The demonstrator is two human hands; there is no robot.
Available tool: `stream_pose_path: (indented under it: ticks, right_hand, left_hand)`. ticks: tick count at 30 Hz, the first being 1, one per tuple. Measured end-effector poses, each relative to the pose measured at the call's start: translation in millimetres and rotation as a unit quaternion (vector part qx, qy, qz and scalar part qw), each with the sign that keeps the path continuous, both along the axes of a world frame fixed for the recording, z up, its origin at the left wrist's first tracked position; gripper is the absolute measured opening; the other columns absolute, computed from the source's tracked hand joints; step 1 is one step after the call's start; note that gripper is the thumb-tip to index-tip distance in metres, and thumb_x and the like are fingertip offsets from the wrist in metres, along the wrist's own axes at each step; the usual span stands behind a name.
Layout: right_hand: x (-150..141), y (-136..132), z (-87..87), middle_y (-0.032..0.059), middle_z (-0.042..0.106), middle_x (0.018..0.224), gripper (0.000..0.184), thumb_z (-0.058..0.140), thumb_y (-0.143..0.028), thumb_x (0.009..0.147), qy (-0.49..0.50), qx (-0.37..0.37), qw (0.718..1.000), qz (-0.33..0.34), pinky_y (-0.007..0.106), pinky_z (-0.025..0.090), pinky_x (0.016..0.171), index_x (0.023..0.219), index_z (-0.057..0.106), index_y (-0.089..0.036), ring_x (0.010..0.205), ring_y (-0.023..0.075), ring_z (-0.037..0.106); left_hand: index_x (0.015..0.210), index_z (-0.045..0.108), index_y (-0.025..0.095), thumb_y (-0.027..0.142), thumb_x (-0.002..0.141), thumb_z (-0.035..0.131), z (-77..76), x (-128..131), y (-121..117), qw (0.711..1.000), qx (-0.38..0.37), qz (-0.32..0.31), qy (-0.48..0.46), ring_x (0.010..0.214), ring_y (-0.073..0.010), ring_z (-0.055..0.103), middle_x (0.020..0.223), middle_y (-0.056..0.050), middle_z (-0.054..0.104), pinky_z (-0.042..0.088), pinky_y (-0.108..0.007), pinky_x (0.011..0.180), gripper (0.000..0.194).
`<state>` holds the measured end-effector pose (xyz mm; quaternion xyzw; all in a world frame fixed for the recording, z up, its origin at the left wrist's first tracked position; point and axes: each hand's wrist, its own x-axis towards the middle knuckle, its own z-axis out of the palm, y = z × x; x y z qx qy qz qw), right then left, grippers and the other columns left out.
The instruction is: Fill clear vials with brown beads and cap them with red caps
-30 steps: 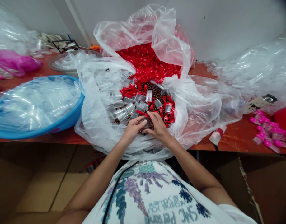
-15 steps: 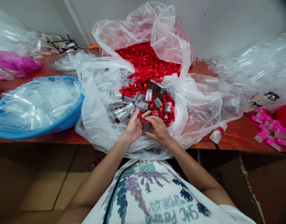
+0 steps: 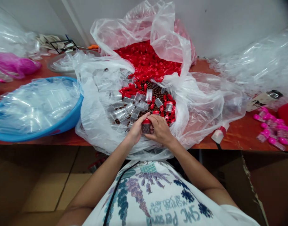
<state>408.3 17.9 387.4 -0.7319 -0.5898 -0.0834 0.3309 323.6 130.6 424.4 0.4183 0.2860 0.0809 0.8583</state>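
Note:
Between my two hands is a small clear plastic container with dark brown balls inside and a red cap on its top. My left hand grips its left side, the thumb and fingers up at the cap. From the right, my right hand closes around it, fingers over the cap and thumb low on the front. Just beyond the hands, clear containers, red caps and loose brown balls lie mixed in an open white plastic bag.
Behind is a bag heaped with red caps. A blue basin of clear plastic pieces stands at left. On the right are pink-capped containers, a bottle and a small red-and-white item near the table edge.
The red cap, tilted above the container before, now sits on its top. My fingers have closed in over it, and both hands are closer together.

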Motion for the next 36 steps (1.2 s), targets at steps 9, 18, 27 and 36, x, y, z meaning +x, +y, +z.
stream_pose_path:
  ticks: [9, 18, 27, 36]
  right_hand:
    - [-9.0, -6.0, -11.6, 0.0164, 0.056, 0.122, 0.063, 0.063, -0.044, 0.077, -0.002, -0.003, 1.000, -0.003, 0.042, 0.033, 0.098, 0.127, 0.044, -0.013, 0.117, 0.0269, 0.047]
    - [67.8, -9.0, 12.0, 0.0185, 0.054, 0.114, 0.056, 0.054, -0.050, 0.085, 0.020, -0.121, 0.960, -0.252, 0.037, 0.040, 0.089, 0.126, 0.049, -0.012, 0.105, 0.0280, 0.051]
    - [61.7, 8.0, 9.4, 0.0140, 0.059, 0.106, 0.045, 0.051, -0.029, 0.086, 0.047, -0.099, 0.955, -0.276, 0.035, 0.041, 0.089, 0.128, 0.050, -0.012, 0.099, 0.0247, 0.054]
    - [22.1, 12.8, 14.2, 0.0121, 0.062, 0.114, 0.033, 0.043, -0.032, 0.094, 0.124, -0.139, 0.974, -0.129, 0.033, 0.043, 0.092, 0.120, 0.056, -0.015, 0.106, 0.0210, 0.055]
  left_hand:
    - [0.121, 0.055, 0.015, 0.031, 0.077, 0.056, -15.9, -2.8, -14.9, 0.995, 0.075, 0.062, 0.026, 0.043, -0.0114, 0.052, 0.061, 0.002, 0.059, 0.042, -0.022, 0.039, 0.047]
    - [0.123, 0.053, 0.022, 0.046, 0.085, 0.052, -3.3, 7.2, 2.9, 0.999, 0.014, 0.028, 0.017, 0.055, -0.0136, 0.062, 0.067, -0.001, 0.063, 0.052, -0.026, 0.053, 0.044]
    - [0.100, 0.062, 0.013, 0.051, 0.078, 0.061, -3.7, 8.4, 17.1, 0.998, 0.018, 0.049, 0.023, 0.057, -0.0145, 0.063, 0.070, -0.004, 0.065, 0.055, -0.030, 0.057, 0.044]
    - [0.093, 0.058, 0.016, 0.019, 0.052, 0.081, -23.4, 12.9, 20.5, 0.987, 0.060, 0.145, 0.020, 0.059, -0.0134, 0.062, 0.071, 0.001, 0.064, 0.053, -0.026, 0.055, 0.047]
